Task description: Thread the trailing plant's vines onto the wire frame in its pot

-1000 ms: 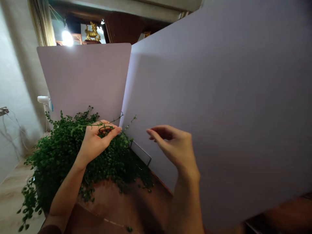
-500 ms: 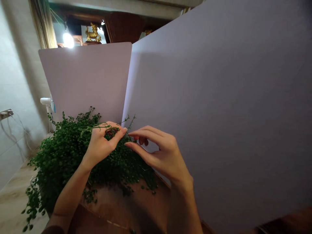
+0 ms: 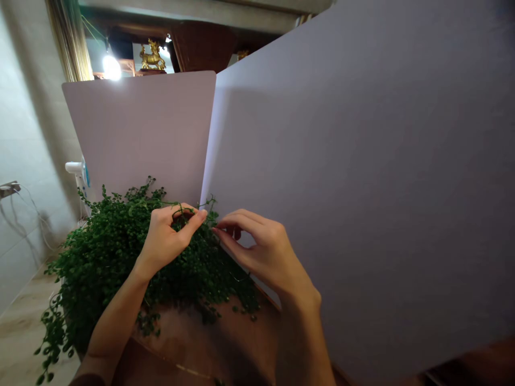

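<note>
A bushy green trailing plant (image 3: pixel 108 252) with small round leaves spreads over a brown wooden surface (image 3: pixel 189 343). Above its right side my left hand (image 3: pixel 167 236) is closed, thumb against fingers, around a thin plant stem (image 3: pixel 173 203). The leafy tip of that stem sticks out past the thumb. Just to the right, my right hand (image 3: pixel 257 241) has its thumb and index fingertips brought together in a pinch, a short gap from the left thumb. Whatever lies between those fingertips is too small to make out.
Two pale upright panels, one behind the plant (image 3: pixel 140 123) and one at the right (image 3: pixel 362 187), meet in a corner. A small white fan (image 3: pixel 76 169) stands at left, near a wall socket with cables (image 3: pixel 10 188). A lit bulb (image 3: pixel 111 67) hangs behind the back panel.
My right thumb and index finger have closed from apart to a pinch. The stem tip by my left hand sits lower than before. My left hand has hardly moved.
</note>
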Demonstrator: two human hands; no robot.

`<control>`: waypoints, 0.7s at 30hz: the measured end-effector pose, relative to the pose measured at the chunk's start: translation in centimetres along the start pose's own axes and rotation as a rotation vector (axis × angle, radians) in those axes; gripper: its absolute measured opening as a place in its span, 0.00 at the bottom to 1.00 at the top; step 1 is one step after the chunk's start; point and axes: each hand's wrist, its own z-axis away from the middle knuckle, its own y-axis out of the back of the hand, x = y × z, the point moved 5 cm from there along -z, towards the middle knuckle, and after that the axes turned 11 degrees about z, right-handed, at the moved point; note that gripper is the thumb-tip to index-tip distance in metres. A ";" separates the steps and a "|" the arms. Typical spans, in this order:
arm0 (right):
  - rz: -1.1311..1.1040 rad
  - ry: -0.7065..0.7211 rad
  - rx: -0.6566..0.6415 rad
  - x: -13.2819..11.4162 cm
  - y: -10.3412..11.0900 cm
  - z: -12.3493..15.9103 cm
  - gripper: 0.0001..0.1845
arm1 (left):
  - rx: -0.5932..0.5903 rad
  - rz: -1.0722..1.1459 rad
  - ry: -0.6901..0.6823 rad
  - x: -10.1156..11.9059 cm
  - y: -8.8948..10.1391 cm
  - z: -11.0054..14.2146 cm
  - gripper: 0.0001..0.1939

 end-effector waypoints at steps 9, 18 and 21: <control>-0.014 -0.006 -0.037 0.2 -0.1 0.1 0.06 | -0.030 0.041 0.021 0.1 -0.1 0.1 0.13; 0.193 -0.017 0.128 1.5 -0.1 0.2 0.06 | -0.082 -0.072 -0.057 -0.2 -0.7 0.2 0.13; 0.186 0.008 0.162 1.6 0.0 0.1 0.04 | -0.097 -0.091 -0.079 0.0 -0.7 0.3 0.14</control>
